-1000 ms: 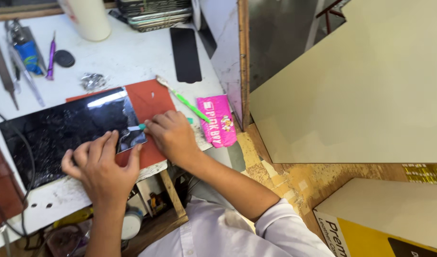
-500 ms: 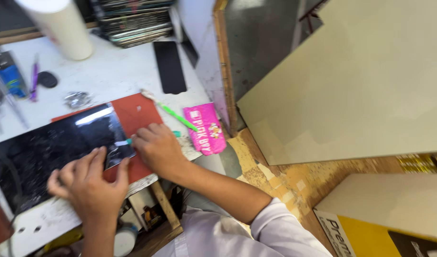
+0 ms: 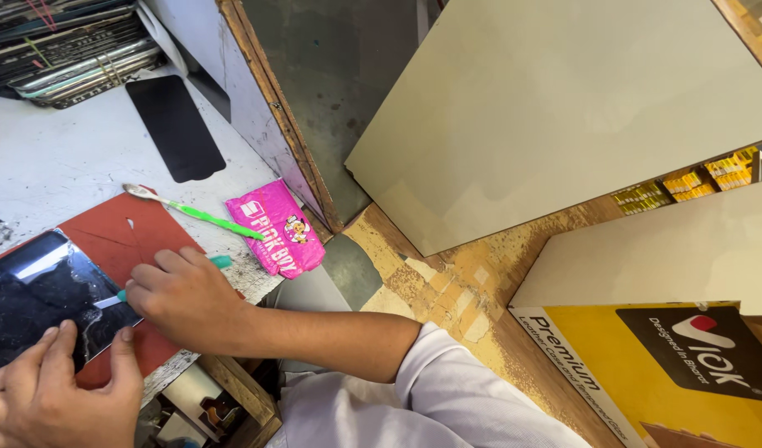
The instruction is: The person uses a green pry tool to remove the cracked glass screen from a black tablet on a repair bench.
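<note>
A cracked black tablet screen (image 3: 41, 299) lies on a red mat (image 3: 119, 245) on the white worktable (image 3: 57, 166) at the lower left. My left hand (image 3: 61, 390) presses down on the screen's near edge with spread fingers. My right hand (image 3: 186, 299) grips a thin teal-handled tool (image 3: 219, 262), whose tip rests against the screen's right edge.
A green toothbrush (image 3: 198, 216) and a pink packet (image 3: 275, 228) lie by the table's right edge. A black glass panel (image 3: 176, 127) and a stack of flat devices (image 3: 74, 58) sit farther back. Beige boards (image 3: 547, 108) and a yellow box (image 3: 671, 373) fill the right side.
The view has swung to the right, pushing the worktable to the left. Both hands stay on the screen in the same grip.
</note>
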